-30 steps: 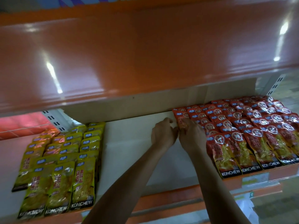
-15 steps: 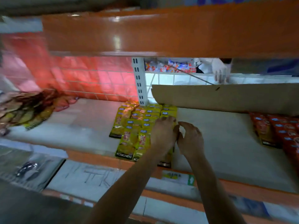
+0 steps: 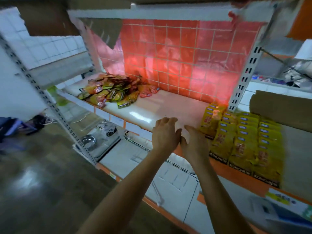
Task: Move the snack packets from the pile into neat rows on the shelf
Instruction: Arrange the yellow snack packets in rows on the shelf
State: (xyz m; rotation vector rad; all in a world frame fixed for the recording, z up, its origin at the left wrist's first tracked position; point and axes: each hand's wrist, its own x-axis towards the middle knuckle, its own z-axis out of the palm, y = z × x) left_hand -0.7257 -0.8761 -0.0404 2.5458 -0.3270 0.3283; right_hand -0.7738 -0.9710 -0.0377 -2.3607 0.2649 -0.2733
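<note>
Left hand [image 3: 164, 135]: my grip is empty, fingers loose and slightly spread, over the shelf's front edge.
Right hand [image 3: 195, 146]: grip empty too, fingers relaxed, just beside the left hand.
Pile [image 3: 111, 92]: mixed yellow and red snack packets heaped at the far left of the shelf [image 3: 160, 105], well apart from both hands.
Rows [image 3: 244, 141]: yellow packets in neat overlapping lines, near my right hand.
Back wall [image 3: 177, 65]: red tiles behind the pile.
</note>
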